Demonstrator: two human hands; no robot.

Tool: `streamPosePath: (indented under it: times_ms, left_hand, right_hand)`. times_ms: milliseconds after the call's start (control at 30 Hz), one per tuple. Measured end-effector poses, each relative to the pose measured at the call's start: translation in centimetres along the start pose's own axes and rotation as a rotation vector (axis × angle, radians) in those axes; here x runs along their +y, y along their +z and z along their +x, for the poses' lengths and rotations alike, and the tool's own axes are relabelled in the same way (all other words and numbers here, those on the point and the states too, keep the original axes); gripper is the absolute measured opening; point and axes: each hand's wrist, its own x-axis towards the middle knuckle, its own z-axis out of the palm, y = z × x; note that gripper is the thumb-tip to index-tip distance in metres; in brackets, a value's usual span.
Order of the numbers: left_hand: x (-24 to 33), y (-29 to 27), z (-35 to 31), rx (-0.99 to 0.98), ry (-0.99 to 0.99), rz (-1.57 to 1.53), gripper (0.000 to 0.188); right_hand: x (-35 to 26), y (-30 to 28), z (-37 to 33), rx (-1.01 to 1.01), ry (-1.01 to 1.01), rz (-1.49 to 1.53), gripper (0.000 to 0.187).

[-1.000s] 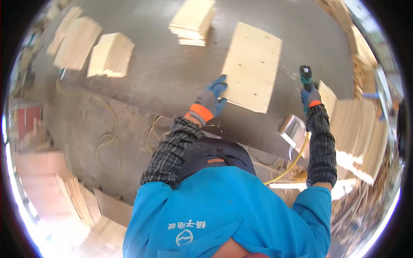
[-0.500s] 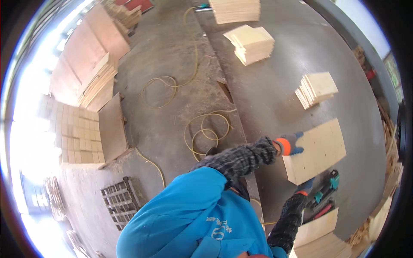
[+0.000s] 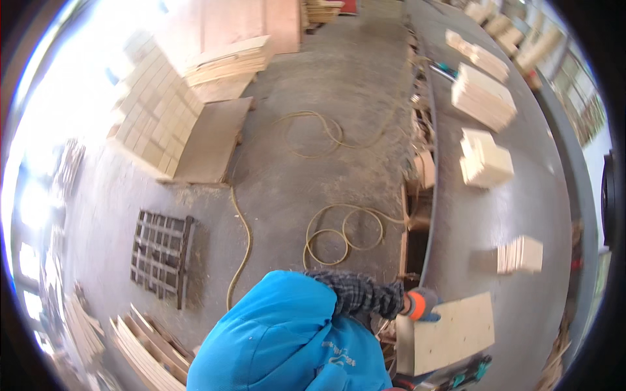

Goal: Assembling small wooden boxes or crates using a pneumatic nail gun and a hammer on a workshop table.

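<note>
White print on the blue jacket [image 3: 280,332], too blurry to read. One green power tool [image 3: 481,369] beside one wooden panel [image 3: 456,333]; left hand [image 3: 422,305] grips its edge, right hand [image 3: 425,376] mostly hidden, can't tell its grip. Four board stacks [image 3: 489,163] farther up the surface [image 3: 456,228].

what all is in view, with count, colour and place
work table: one, grey, right side
wooden box: one, pale, table's near end
power tool: one, green and black, beside box
board stacks: at least four, pale, along table
hose: count unclear, yellowish, across floor
slatted pallet: one, dark, floor at left
block stack: one, pale, upper left
large panels: several, pinkish, top edge
loose planks: several, pale, lower left
left hand: one, blue-grey glove, orange cuff, on box's edge
right hand: cannot be made out
torso: one, blue-clad, bottom centre
</note>
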Motion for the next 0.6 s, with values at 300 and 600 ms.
streamPosePath:
  times_ms: [300,600]
  left_hand:
    - [-11.1,-10.5,-20.4,0.166,-0.323,-0.293,0.056]
    - [-15.1,-20.3,-42.4,0.995,-0.506,-0.842,0.083]
  right_hand:
    - [-15.8,23.7,1.6,-0.299,0.151,-0.113,0.061]
    - [-30.4,45.3,-18.4,-0.746,-0.084,-0.175,0.052]
